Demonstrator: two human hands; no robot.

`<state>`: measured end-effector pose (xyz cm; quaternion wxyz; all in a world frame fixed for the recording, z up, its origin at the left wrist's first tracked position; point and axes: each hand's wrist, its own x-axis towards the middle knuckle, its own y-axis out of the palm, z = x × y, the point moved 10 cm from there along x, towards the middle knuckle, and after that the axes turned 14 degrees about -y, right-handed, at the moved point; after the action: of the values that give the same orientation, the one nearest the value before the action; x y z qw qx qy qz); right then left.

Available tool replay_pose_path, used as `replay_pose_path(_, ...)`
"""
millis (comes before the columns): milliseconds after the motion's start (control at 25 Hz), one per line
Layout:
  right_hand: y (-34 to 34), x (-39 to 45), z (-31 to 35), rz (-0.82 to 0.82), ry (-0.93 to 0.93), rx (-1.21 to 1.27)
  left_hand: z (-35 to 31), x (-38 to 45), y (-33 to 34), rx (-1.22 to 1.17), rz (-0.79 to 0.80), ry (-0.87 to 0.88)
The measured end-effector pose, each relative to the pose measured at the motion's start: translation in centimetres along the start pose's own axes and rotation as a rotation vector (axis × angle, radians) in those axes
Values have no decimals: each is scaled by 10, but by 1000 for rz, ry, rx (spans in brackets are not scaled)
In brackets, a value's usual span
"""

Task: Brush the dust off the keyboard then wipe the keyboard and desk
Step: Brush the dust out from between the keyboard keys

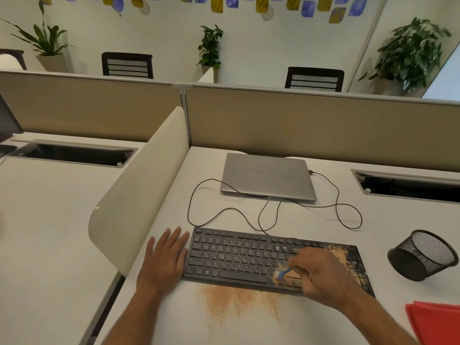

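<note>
Low in the frame, the keyboard lies lengthwise left-to-right on the desk, the left hand flat at its left end, the right hand pinching a blue brush over its dusty right end.

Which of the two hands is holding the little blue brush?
The right hand pinches the blue brush over the keyboard; the left hand lies flat beside it.

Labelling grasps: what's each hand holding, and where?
Right hand grips the small blue brush by its handle end. Left hand holds nothing, lying flat beside the black keyboard.
</note>
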<state>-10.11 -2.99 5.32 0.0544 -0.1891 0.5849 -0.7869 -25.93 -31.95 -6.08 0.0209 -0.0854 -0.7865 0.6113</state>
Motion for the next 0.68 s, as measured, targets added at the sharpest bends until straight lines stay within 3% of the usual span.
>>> replay_pose_path(680, 4, 1, 4, -19, -24, 59, 0, 0, 0, -14, 0, 2)
